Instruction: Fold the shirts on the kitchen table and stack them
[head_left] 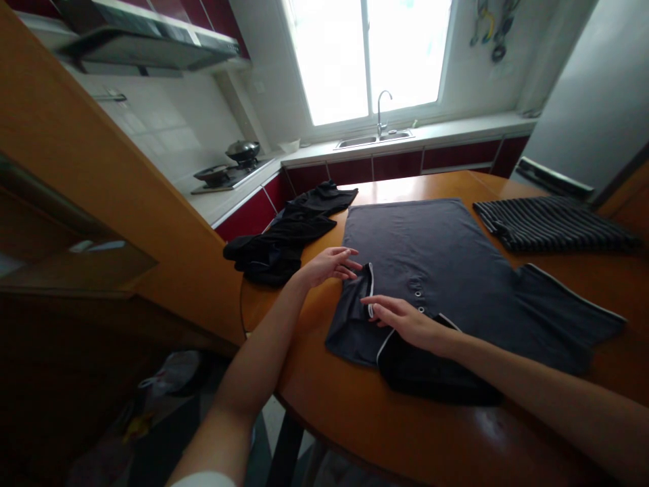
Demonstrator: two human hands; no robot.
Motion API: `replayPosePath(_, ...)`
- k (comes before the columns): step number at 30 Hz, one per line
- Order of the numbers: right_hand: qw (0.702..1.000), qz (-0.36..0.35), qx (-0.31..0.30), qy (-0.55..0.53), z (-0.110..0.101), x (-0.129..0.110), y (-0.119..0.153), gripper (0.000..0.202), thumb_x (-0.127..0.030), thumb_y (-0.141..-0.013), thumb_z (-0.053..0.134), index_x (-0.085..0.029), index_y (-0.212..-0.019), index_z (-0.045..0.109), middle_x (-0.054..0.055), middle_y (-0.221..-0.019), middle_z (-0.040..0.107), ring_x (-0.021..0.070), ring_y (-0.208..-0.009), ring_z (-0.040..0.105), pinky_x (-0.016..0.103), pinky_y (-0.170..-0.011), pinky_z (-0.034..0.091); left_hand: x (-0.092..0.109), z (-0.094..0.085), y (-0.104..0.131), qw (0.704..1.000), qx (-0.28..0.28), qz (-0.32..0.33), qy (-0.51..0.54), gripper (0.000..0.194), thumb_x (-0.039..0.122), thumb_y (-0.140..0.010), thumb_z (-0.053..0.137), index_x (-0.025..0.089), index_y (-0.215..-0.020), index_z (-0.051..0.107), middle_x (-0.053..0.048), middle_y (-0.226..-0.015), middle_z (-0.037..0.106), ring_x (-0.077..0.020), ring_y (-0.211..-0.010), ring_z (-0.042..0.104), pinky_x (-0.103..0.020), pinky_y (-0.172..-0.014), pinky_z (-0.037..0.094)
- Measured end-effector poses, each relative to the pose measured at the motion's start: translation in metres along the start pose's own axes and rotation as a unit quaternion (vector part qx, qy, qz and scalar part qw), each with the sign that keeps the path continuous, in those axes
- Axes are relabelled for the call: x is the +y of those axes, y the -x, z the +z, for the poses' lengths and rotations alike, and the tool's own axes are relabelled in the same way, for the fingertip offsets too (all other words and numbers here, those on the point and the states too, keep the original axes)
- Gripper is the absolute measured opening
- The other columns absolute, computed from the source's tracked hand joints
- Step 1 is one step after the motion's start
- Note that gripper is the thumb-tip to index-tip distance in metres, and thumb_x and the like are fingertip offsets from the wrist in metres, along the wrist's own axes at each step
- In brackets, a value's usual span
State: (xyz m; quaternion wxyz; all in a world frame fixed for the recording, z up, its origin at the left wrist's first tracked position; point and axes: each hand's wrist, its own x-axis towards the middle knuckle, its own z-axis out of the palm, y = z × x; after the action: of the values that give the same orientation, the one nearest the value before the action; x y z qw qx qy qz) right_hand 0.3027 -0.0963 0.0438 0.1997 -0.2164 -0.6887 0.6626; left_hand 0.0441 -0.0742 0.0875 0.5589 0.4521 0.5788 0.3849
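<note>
A dark grey polo shirt (426, 250) lies spread on the round wooden table, its black collar (430, 372) with white piping toward me. Its left sleeve is folded inward over the body, and the black cuff (370, 277) with a white edge points up the shirt. My left hand (332, 266) hovers beside that cuff, fingers stretched out and holding nothing. Over the cuff's lower end is my right hand (398, 321), index finger extended across the white edge, the other fingers loosely bent. The shirt's other sleeve (568, 311) stretches out to the right.
Crumpled black clothes (289, 237) lie at the table's left edge. A folded striped garment (552, 223) rests at the right. Behind the wooden table (324, 399) are a counter with a sink (375, 139), a stove with pans (243, 150), and a fridge (588, 95).
</note>
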Motion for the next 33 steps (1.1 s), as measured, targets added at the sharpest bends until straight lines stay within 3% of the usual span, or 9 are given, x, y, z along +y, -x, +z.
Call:
replayPosePath(4,0.999,0.007,0.049,-0.015,0.001,-0.004,0.0,0.051,-0.064,-0.087,0.059,-0.018,-0.1,0.077,0.008,-0.097,0.073,0.0243,-0.095,0.067,0.037,-0.083,0.054,-0.008,-0.005,-0.011,0.989,0.066,0.067,-0.114,0.03,0.037,-0.097,0.06,0.014,-0.115,0.062,-0.012,-0.098,0.076,-0.0126,-0.06,0.07,-0.018,-0.049,0.047)
replayPosePath(7,0.991,-0.014,0.125,-0.035,-0.001,-0.008,-0.001,0.042,-0.056,-0.086,0.06,-0.017,-0.095,0.077,0.008,-0.098,0.074,0.0236,-0.093,0.067,0.036,-0.081,0.055,-0.016,-0.01,-0.02,0.952,0.117,0.144,-0.242,0.023,0.029,-0.092,0.063,0.014,-0.108,0.067,-0.008,-0.089,0.075,-0.0121,-0.061,0.067,-0.02,-0.053,0.048)
replayPosePath(12,0.975,-0.043,0.211,0.046,-0.01,-0.008,-0.004,0.034,-0.043,-0.089,0.054,-0.017,-0.091,0.075,0.007,-0.091,0.074,0.0212,-0.08,0.066,0.034,-0.074,0.053,-0.025,-0.014,-0.024,0.875,0.094,0.246,-0.407,0.023,0.02,-0.084,0.068,0.016,-0.106,0.074,-0.006,-0.097,0.07,-0.0154,-0.079,0.065,-0.026,-0.075,0.053)
replayPosePath(16,0.951,-0.064,0.217,0.211,-0.015,-0.005,-0.002,0.027,-0.033,-0.091,0.05,-0.018,-0.092,0.073,0.006,-0.089,0.073,0.0203,-0.081,0.065,0.032,-0.076,0.048,-0.03,-0.019,-0.026,0.845,0.086,0.24,-0.469,0.02,0.022,-0.083,0.071,0.017,-0.102,0.076,-0.006,-0.098,0.065,-0.0174,-0.083,0.064,-0.029,-0.082,0.052)
replayPosePath(21,0.889,-0.017,0.153,0.431,-0.014,-0.004,0.005,0.021,-0.027,-0.093,0.051,-0.021,-0.091,0.071,0.007,-0.093,0.071,0.0208,-0.089,0.065,0.032,-0.084,0.044,-0.036,-0.031,-0.032,0.831,0.11,0.209,-0.504,0.011,0.027,-0.086,0.068,0.02,-0.091,0.076,-0.006,-0.096,0.061,-0.02,-0.09,0.063,-0.032,-0.089,0.052)
replayPosePath(28,0.838,-0.011,0.15,0.525,-0.011,-0.005,0.008,0.02,-0.025,-0.096,0.05,-0.02,-0.103,0.068,0.009,-0.099,0.07,0.0232,-0.094,0.064,0.033,-0.085,0.042,-0.042,-0.039,-0.039,0.82,0.149,0.186,-0.52,0.012,0.025,-0.087,0.063,0.02,-0.083,0.073,-0.009,-0.104,0.06,-0.0239,-0.099,0.059,-0.038,-0.097,0.049)
replayPosePath(33,0.831,-0.007,0.141,0.538,-0.011,-0.004,0.008,0.019,-0.021,-0.095,0.051,-0.021,-0.103,0.068,0.008,-0.1,0.069,0.0232,-0.095,0.065,0.032,-0.085,0.043,-0.04,-0.035,-0.039,0.817,0.135,0.194,-0.526,0.02,0.029,-0.093,0.057,0.021,-0.085,0.074,-0.009,-0.111,0.06,-0.0252,-0.11,0.056,-0.04,-0.106,0.042)
